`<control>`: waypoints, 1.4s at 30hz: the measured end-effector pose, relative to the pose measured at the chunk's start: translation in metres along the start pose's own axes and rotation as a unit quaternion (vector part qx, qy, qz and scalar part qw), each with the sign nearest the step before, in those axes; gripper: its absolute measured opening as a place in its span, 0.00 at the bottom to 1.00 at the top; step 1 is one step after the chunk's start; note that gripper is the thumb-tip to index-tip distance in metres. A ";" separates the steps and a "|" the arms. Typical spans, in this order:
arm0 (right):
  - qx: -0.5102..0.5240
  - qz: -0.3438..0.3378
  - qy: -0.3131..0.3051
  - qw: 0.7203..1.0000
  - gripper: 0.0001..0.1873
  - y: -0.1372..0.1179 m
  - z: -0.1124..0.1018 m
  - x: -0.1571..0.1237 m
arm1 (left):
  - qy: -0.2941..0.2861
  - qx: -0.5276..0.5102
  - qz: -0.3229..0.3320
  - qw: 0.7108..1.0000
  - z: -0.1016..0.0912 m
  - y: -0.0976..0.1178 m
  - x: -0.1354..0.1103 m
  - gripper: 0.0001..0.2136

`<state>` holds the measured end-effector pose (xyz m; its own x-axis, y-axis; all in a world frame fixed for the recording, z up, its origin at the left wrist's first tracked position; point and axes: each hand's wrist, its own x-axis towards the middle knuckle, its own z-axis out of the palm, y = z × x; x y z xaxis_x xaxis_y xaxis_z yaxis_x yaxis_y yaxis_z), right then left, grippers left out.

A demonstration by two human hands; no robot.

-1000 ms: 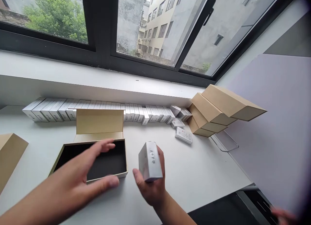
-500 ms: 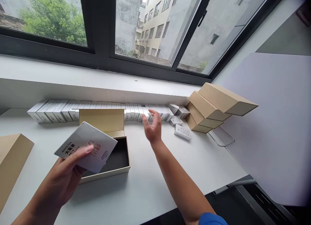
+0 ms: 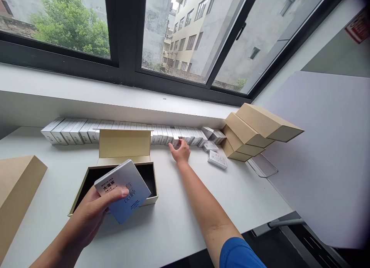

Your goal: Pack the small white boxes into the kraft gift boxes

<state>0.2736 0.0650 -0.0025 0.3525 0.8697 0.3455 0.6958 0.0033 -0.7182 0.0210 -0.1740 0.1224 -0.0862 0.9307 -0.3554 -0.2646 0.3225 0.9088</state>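
In my left hand (image 3: 96,208) is a flat white tea box (image 3: 127,189) printed "WHITE TEA", my thumb across its face; the fingers beneath are largely hidden. It is tilted above the open beige gift box (image 3: 156,183), which has a dark inside and its lid (image 3: 125,145) raised at the back. My right hand (image 3: 180,152) reaches to the row of white tea boxes (image 3: 158,134) along the wall. Its thumb and fingers are apart, at the front of a box in the row, and no firm hold shows.
Several brown cartons (image 3: 254,131) are stacked at the right, near a bent metal wire (image 3: 264,171). A few loose white boxes (image 3: 217,159) lie before them. Another brown carton (image 3: 21,183) stands at the left edge. A dark-framed window (image 3: 125,48) is behind the ledge.
My right hand has moved in to the row's front, its fingers lower and closer to the boxes. My left hand has carried its tea box rightward and lower, uncovering more of the gift box.
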 end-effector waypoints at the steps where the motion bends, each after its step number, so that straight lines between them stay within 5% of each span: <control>1: 0.002 0.006 -0.002 1.000 0.20 -0.001 0.003 0.001 | -0.002 -0.004 -0.001 1.000 0.002 0.000 0.000 0.21; 8: 0.060 0.035 0.027 0.997 0.11 -0.006 0.004 -0.003 | 0.022 -0.047 -0.008 0.999 0.002 -0.001 -0.002 0.19; 16: 0.220 0.040 0.069 0.972 0.20 -0.007 -0.067 -0.027 | 0.015 -0.032 -0.024 0.999 -0.009 -0.003 0.004 0.21; 21: 0.343 0.061 0.051 0.936 0.20 -0.033 -0.113 -0.039 | 0.005 -0.030 -0.037 0.999 -0.004 -0.003 0.008 0.19; 29: 0.469 -0.167 -0.102 0.861 0.16 -0.113 -0.132 -0.135 | -0.015 -0.068 -0.040 0.997 0.003 -0.002 0.012 0.25; 32: 0.540 -0.067 -0.228 0.808 0.16 -0.127 -0.124 -0.162 | -0.006 -0.119 0.016 0.993 0.004 0.000 0.006 0.32; 34: 0.573 0.014 -0.253 0.780 0.19 -0.131 -0.118 -0.172 | 0.003 -0.149 0.057 0.987 0.004 0.002 0.002 0.36; 38: 0.582 0.084 -0.193 0.786 0.21 -0.132 -0.102 -0.187 | 0.016 -0.184 0.103 0.977 0.005 0.001 -0.002 0.36; 42: 0.550 0.147 -0.231 0.789 0.25 -0.134 -0.090 -0.194 | 0.019 -0.188 0.121 0.974 0.007 -0.005 0.003 0.38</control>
<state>0.1684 -0.1480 0.0807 -0.0458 0.9989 -0.0080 -0.4281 -0.0268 -0.9033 0.0286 -0.1721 0.1180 -0.2234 0.9623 -0.1549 -0.5651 0.0016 0.8250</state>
